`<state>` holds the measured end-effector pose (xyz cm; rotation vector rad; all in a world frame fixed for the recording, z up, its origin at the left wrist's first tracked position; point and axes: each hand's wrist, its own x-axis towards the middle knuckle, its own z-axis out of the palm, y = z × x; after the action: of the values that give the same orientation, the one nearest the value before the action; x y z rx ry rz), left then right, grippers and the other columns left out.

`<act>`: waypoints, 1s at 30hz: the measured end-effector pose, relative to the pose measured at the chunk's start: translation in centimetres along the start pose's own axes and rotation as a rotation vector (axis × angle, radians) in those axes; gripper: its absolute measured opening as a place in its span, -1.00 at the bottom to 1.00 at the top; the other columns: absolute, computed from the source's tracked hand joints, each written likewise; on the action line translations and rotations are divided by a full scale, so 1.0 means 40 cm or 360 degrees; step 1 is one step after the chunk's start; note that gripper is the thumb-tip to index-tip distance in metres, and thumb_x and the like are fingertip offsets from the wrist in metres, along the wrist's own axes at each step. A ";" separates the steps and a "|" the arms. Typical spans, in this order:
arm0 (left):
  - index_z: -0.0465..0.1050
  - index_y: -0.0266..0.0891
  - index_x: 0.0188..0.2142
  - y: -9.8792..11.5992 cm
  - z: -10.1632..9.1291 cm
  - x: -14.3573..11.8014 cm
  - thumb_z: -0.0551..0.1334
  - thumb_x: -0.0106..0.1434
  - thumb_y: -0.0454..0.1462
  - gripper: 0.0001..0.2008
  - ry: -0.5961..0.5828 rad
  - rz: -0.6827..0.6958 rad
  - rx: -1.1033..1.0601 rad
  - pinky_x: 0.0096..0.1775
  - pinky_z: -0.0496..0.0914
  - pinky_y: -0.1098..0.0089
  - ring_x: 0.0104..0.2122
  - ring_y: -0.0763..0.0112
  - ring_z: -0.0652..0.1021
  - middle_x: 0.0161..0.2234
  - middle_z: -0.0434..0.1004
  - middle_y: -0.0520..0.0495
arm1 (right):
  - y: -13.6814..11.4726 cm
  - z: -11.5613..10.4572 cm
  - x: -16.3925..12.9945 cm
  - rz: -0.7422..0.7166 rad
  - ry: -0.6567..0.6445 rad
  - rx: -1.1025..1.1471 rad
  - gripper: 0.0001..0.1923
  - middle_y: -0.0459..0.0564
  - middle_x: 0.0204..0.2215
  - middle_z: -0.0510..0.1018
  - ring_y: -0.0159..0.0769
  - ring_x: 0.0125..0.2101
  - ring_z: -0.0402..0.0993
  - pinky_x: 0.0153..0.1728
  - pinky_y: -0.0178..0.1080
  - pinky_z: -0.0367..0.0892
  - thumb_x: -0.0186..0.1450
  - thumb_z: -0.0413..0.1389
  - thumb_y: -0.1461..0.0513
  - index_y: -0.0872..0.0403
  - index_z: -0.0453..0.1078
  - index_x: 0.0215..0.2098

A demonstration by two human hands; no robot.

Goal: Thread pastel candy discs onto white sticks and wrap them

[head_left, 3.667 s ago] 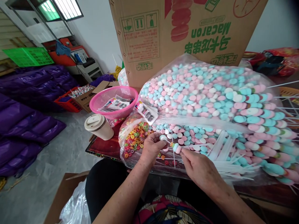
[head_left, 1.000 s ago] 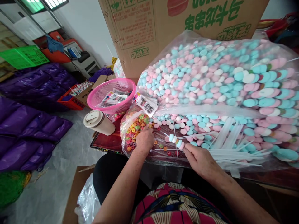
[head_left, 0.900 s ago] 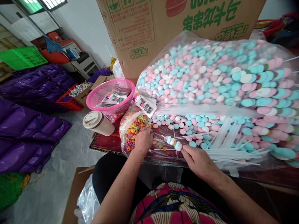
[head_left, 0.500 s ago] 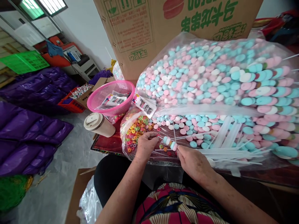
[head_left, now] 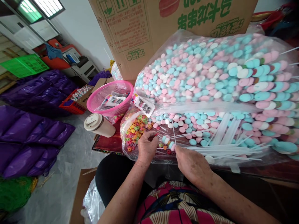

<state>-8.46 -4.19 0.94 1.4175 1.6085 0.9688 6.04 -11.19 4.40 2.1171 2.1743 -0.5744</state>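
Table: dark red top, a printed carton standing at its back and a pink basket toward its left end.
Skewer: a part-filled stick of pastel discs and rings slants above the plastic, between the two hands.
Right hand: the right hand pinches the stick just behind the last pink disc.
Left hand: the left hand has thumb and forefinger pressed together near the stick's free end, on a red speck, probably a small ring, though too small to be sure.
Good handling: a firm right pinch close behind the discs should steady the tip; hole squared to the stick, gentle left pressure should avoid cracking a ring.
Nearby: loose coloured rings, white sticks.
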 end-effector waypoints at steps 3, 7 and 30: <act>0.49 -0.29 -0.36 0.000 0.003 0.000 0.22 0.01 -0.30 -0.83 -0.0036 -0.0035 -0.0088 -0.31 0.42 0.40 -0.42 0.41 0.53 -0.43 0.56 -0.04 | -0.005 -0.007 -0.003 -0.0002 -0.0020 -0.0010 -0.70 0.08 -0.40 0.58 -0.14 -0.38 0.55 -0.51 -0.28 0.22 0.31 -0.18 0.37 0.08 0.37 -0.22; 0.48 -0.28 -0.40 0.001 0.010 -0.001 0.23 -0.04 -0.32 -0.84 -0.0011 -0.0094 -0.0258 -0.35 0.43 0.42 -0.45 0.44 0.52 -0.46 0.54 0.00 | -0.005 -0.019 -0.010 -0.0017 -0.0046 -0.0066 -0.68 0.14 -0.42 0.58 -0.14 -0.40 0.55 -0.50 -0.27 0.25 0.29 -0.19 0.40 0.09 0.38 -0.22; 0.47 -0.21 -0.49 -0.005 -0.050 0.027 0.18 0.07 -0.38 -0.89 -0.0553 0.0279 0.0723 -0.12 0.35 0.33 -0.22 0.31 0.48 -0.34 0.50 -0.06 | 0.127 0.049 0.014 -0.0244 0.0459 0.0783 -0.63 -0.12 -0.65 0.35 -0.41 -0.62 0.17 -0.54 -0.34 0.03 0.33 -0.17 0.13 0.05 0.18 -0.59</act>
<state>-10.47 -3.24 1.52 1.9392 1.5110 0.4212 10.53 -11.27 1.26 2.4026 2.5857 -0.9569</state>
